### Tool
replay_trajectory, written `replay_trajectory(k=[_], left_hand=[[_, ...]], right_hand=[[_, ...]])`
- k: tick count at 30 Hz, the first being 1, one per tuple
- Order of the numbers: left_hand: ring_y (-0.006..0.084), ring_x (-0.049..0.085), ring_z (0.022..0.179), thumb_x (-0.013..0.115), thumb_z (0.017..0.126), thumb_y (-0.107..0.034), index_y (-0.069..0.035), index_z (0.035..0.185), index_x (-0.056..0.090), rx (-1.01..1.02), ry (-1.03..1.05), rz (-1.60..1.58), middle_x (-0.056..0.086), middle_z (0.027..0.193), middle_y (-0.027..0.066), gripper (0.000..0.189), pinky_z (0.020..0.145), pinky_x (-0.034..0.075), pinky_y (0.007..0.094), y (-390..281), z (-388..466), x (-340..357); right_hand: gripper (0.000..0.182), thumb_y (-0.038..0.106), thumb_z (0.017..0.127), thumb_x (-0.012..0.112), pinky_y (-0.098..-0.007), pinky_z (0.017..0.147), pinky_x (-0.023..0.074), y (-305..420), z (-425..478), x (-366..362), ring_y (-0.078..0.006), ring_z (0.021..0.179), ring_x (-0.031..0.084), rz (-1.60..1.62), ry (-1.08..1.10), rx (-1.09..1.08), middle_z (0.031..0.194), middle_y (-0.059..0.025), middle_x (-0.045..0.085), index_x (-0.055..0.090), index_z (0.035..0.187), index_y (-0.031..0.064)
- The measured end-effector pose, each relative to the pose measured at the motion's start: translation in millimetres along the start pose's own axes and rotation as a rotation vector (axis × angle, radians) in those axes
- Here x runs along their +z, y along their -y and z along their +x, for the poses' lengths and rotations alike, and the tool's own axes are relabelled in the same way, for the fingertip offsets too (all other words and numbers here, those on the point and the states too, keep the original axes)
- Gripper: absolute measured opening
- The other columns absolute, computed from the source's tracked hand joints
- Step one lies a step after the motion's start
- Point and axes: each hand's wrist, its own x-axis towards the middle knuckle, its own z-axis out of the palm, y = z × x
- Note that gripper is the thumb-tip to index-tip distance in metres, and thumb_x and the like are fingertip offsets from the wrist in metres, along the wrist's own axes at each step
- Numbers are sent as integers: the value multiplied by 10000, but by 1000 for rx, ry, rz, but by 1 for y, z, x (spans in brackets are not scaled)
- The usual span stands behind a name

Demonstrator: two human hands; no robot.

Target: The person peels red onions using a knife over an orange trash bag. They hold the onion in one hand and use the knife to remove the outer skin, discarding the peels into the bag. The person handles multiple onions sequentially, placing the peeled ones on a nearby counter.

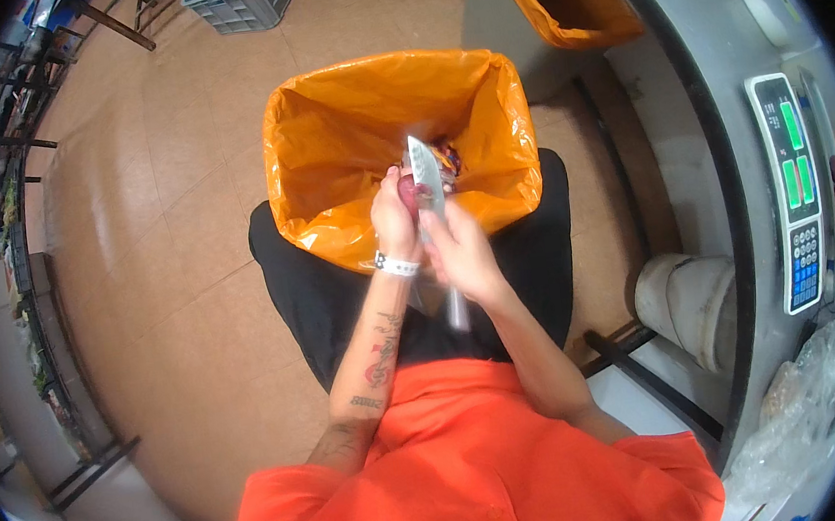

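Over an orange plastic bin liner (393, 82), my left hand (392, 218) is closed around a dark red, round vegetable (409, 195), which looks like a red onion. My right hand (464, 252) grips a knife; its steel blade (424, 169) points away from me, flat beside the vegetable, and its handle end sticks out below the hand. The knife and right hand are slightly blurred. Dark purple and pale peelings (447, 158) lie in the lined bin beyond the blade. The bin stands between my knees.
A steel counter on the right holds a digital scale (788, 195) and clear plastic bags (808, 404). Under it lies a whitish bucket (686, 310). Another orange-lined bin (577, 34) stands at the upper right, a grey crate (238, 6) at the top. Shelving runs along the left.
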Motion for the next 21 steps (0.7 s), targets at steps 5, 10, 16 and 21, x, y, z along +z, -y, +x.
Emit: replay_trajectory(k=[5,10,16,21], left_hand=[[176,628,791,444,986,-295,-9,1041,615,-50,134,-104,670,901,76,338,766,513,313,-3,8,-11],[192,633,788,456,969,-309,-34,1016,614,-233,187,-39,671,911,87,321,744,522,337,-17,17,-12],[171,592,868,384,1007,-312,-18,1105,600,95,-49,135,641,962,85,378,823,483,299,13,-7,-1],[191,583,957,394,987,-276,11,1106,584,120,255,-11,613,1083,113,363,882,472,306,12,10,-19]], right_hand=[[120,211,1007,478,-209,354,303,12,9,-8,-39,409,354,133,77,44,611,33,423,492,984,95],[113,215,1007,479,-204,355,292,8,9,-8,-36,426,363,114,83,70,621,35,426,494,999,104],[127,232,1012,479,-210,359,283,1,6,0,-38,428,359,156,11,60,620,29,425,489,1021,106],[127,241,1013,483,-195,362,246,7,13,-12,-31,424,315,196,76,75,617,41,397,488,1012,114]])
